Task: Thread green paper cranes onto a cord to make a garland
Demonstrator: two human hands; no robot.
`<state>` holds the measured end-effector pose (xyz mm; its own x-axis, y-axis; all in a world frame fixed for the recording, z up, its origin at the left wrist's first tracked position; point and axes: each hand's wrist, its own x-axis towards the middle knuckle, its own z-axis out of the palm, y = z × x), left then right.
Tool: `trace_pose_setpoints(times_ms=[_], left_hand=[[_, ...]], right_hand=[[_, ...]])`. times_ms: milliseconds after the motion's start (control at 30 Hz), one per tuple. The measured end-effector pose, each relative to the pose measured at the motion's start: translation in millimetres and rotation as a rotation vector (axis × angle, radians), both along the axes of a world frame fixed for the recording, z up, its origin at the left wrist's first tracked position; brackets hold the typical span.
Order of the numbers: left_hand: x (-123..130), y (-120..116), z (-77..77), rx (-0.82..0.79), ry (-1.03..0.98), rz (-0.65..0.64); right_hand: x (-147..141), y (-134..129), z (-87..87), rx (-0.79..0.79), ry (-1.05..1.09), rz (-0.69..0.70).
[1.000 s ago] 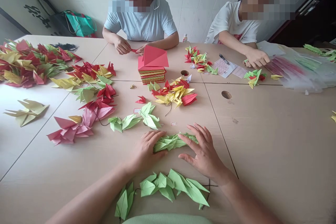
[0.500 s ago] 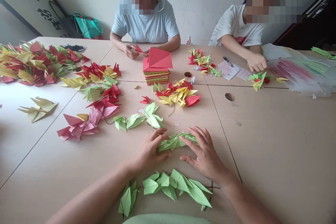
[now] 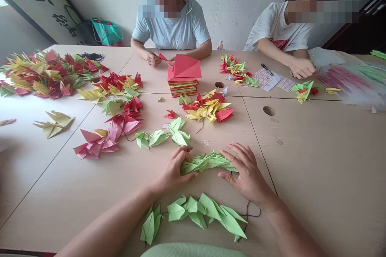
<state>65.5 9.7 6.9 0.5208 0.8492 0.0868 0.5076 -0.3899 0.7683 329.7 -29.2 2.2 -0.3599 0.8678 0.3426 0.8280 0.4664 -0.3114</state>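
Note:
A dense string of folded light-green paper cranes (image 3: 208,162) lies across the table in front of me. My left hand (image 3: 175,166) is curled round its left end, thumb on the near side and bent fingers on the far side. At the other end, my right hand (image 3: 249,172) has its fingers stretched and apart, with the tips over the string and the thumb below it. Nearer my body rests a looser strand of larger green paper cranes (image 3: 196,211) on black cord (image 3: 253,213). Beyond the left hand are more green cranes (image 3: 179,131).
Pink cranes (image 3: 99,144) and a big multicolour heap (image 3: 51,74) lie left. A stack of coloured paper (image 3: 182,87) stands mid-table before a person (image 3: 171,28) folding red paper. Another person (image 3: 276,24) sits right, near plastic bags (image 3: 356,84). Red and yellow cranes (image 3: 211,108) lie centrally.
My right hand has shifted right along the green string, uncovering more of it. My left fingers have bent more around its left end. The view has turned slightly left.

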Motion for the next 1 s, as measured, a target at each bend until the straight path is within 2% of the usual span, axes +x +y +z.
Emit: trace_pose_setpoints(times_ms=[367, 533, 833, 1000], left_hand=[[-4.1, 3.1, 5.5, 0.039, -0.007, -0.071], [1.4, 0.8, 1.9, 0.116, 0.029, -0.108], [-4.7, -8.7, -2.4, 0.326, 0.015, -0.167], [-4.7, -9.6, -0.6, 0.395, 0.064, -0.224]], right_hand=[[1.6, 4.1, -7.2, -0.043, 0.11, -0.024], [-3.6, 4.6, -9.9, -0.069, 0.157, -0.005], [-12.1, -1.2, -0.6, -0.141, 0.306, 0.092], [-15.7, -4.2, -3.7, -0.149, 0.284, 0.098]])
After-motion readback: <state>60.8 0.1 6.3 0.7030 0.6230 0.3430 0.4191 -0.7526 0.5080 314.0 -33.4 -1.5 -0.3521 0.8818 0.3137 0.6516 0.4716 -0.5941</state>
